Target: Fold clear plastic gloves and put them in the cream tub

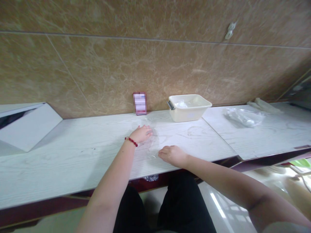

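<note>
A thin clear plastic bag (153,139) lies flat on the white wood-grain counter (102,145). My left hand (142,134), with a red bead bracelet at the wrist, rests on the bag with its fingers stretched out. To the right and nearer the front edge, my right hand (172,155) lies on the counter at the bag's lower right side. Its fingers are bent together, and whatever they grip, if anything, is too small to make out.
A cream plastic bin (189,114) with clear plastic inside stands by the wall. A phone (140,103) leans on the wall to its left. Clear plastic bags (244,117) lie on the right. A white box (31,126) sits far left.
</note>
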Demonstrator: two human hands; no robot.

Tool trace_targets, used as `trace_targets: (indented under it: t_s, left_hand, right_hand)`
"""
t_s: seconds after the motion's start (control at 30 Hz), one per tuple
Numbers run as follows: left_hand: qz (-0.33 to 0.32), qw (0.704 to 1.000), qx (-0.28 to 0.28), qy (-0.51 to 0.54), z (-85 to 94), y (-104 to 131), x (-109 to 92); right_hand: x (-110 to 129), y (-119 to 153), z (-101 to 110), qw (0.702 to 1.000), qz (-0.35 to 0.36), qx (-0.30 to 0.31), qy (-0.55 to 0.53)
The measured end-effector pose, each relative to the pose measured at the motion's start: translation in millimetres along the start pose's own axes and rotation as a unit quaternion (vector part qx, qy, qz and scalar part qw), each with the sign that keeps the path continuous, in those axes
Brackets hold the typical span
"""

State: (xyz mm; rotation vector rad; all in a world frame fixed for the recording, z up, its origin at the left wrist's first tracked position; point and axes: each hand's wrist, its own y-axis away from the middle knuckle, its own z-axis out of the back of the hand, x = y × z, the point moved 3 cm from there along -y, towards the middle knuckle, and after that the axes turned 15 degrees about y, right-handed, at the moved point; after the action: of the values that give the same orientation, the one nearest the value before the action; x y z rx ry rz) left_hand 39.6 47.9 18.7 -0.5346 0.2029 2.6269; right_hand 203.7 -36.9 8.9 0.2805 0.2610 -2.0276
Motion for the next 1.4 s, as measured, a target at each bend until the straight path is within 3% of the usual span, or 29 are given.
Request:
trace_targets:
  t_s: [0.1, 0.23, 0.53, 0.77, 0.97, 1.1, 1.17, 1.3, 1.4]
  left_hand:
    - [-0.065, 0.998, 0.012, -0.012, -3.3, -7.1, -13.1]
    - [-0.113, 0.990, 0.073, -0.028, -14.3, -14.0, -23.0]
    - [-0.132, 0.986, 0.105, 0.006, -21.0, 8.9, -17.9]
    - [-0.155, 0.981, 0.117, 0.022, -24.0, 28.7, -33.1]
    - [-0.164, 0.980, 0.108, 0.035, -18.9, 39.3, -42.9]
    - [-0.145, 0.985, 0.069, 0.063, -1.0, 70.5, -43.5]
    - [-0.142, 0.984, 0.090, 0.066, 2.8, 95.6, -39.2]
    - [-0.110, 0.984, 0.134, 0.031, -9.5, 144.9, -21.6]
    - [-0.072, 0.994, 0.084, -0.020, -28.2, 166.0, -11.4]
  right_hand:
    - [0.5, 0.3, -1.1, 1.000, 0.008, -0.006, 0.015]
    - [-1.7, 1.1, -2.5, 1.000, 0.010, -0.012, 0.005]
    - [-5.8, 14.9, 8.4, 0.995, 0.007, -0.080, -0.055]
    - [5.7, 32.8, 23.8, 0.982, 0.009, -0.130, -0.135]
    - [9.2, 39.0, 23.2, 0.978, 0.022, -0.133, -0.156]
    - [16.9, 44.0, 24.9, 0.975, 0.038, -0.141, -0.169]
    - [19.5, 47.6, 26.7, 0.973, 0.046, -0.144, -0.175]
    - [12.1, 54.4, 23.7, 0.980, 0.012, -0.113, -0.162]
    - [-0.7, 56.0, 12.2, 0.987, -0.049, -0.068, -0.135]
